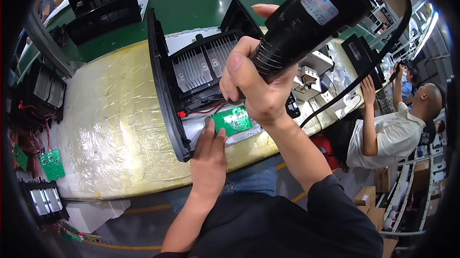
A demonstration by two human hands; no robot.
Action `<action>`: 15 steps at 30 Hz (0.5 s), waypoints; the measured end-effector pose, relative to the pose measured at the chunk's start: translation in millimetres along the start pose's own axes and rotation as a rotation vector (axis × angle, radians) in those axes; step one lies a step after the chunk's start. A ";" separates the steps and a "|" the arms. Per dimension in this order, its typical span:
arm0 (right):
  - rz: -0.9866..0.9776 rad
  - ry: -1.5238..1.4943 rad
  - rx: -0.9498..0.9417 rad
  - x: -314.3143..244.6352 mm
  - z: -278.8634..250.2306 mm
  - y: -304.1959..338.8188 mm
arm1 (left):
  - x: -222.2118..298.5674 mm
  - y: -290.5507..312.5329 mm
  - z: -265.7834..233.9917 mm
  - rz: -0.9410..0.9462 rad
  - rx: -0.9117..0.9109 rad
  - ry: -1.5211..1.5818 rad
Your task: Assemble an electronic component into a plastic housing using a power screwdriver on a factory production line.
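Observation:
My right hand is wrapped around a black corded electric screwdriver, gripped by its lower body, its thick cable looping off to the right. The tool's tip is hidden behind my fingers. Below it, a green circuit board lies in a black plastic housing. My left hand reaches in from below, its fingers stretched out and touching the left edge of the board. Red and black wires run just above the board. Finned metal heat sinks fill the middle of the housing.
The bench is covered in yellowish padding under clear film. More housings with heat sinks and another green board lie at the left. Small metal parts sit on the right. Beyond them a co-worker in a light shirt handles a black part.

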State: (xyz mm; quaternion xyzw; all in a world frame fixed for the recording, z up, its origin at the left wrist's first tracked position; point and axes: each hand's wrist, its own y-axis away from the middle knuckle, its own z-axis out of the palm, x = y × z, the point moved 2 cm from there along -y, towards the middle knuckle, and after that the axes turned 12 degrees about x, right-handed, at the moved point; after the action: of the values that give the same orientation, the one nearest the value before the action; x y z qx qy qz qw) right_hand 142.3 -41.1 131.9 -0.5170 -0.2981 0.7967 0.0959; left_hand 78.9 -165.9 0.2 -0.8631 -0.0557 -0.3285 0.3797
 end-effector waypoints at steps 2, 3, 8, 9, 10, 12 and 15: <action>-0.014 0.001 -0.015 -0.4 -0.6 1.8 | 0.6 -0.8 -1.1 0.005 -0.007 0.014; -0.018 0.037 -0.013 0.2 -0.6 3.5 | 1.2 -0.7 -1.7 0.012 -0.015 0.030; -0.019 0.064 -0.009 0.7 1.9 1.1 | 0.5 0.6 -1.3 -0.002 -0.029 0.036; -0.025 0.058 -0.009 0.7 1.2 0.9 | 0.2 0.7 -0.8 -0.005 -0.027 0.039; -0.024 0.057 -0.009 1.6 1.3 2.0 | 0.1 0.1 -0.6 -0.006 -0.027 0.039; -0.023 0.050 -0.004 3.8 3.3 4.0 | 0.0 -0.9 -1.0 -0.003 -0.030 0.042; 0.008 0.031 0.001 5.7 5.4 3.4 | -0.8 -0.5 -0.9 0.003 -0.043 0.019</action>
State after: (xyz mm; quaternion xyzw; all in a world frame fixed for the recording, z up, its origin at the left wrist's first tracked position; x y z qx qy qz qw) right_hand 135.5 -43.3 127.1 -0.5305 -0.2941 0.7890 0.0978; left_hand 77.7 -166.1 0.4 -0.8681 -0.0437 -0.3371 0.3618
